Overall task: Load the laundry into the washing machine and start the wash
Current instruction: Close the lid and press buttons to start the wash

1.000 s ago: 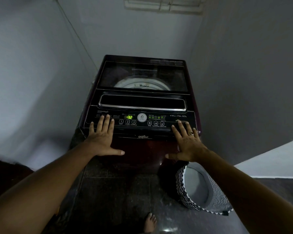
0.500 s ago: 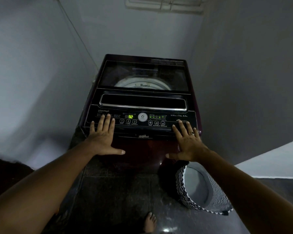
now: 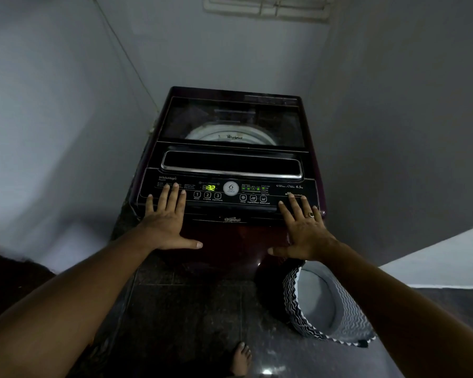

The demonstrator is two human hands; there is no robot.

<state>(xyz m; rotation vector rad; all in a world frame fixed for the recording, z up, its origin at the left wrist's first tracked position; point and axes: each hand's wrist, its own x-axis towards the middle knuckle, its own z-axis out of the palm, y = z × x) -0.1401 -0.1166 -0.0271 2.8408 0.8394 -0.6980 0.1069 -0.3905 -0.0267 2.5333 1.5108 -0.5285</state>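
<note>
A dark maroon top-loading washing machine [image 3: 230, 241] stands in a narrow corner. Its glass lid [image 3: 231, 121] is down, and the white drum rim shows through it. The control panel [image 3: 230, 190] is lit, with a green display [image 3: 209, 187] reading 32. My left hand [image 3: 166, 219] lies flat on the panel's left front edge, fingers spread and holding nothing. My right hand [image 3: 302, 227], with a ring on one finger, lies flat on the right front edge, fingers spread. A laundry basket [image 3: 325, 304] with a zigzag pattern stands on the floor at the machine's right, its pale inside showing no clothes.
Grey walls close in on the left, back and right of the machine. A thin cord [image 3: 126, 55] runs down the left wall. The floor [image 3: 189, 309] is dark tile, with a bare foot [image 3: 241, 358] at the bottom. A white ledge [image 3: 443, 257] juts in at the right.
</note>
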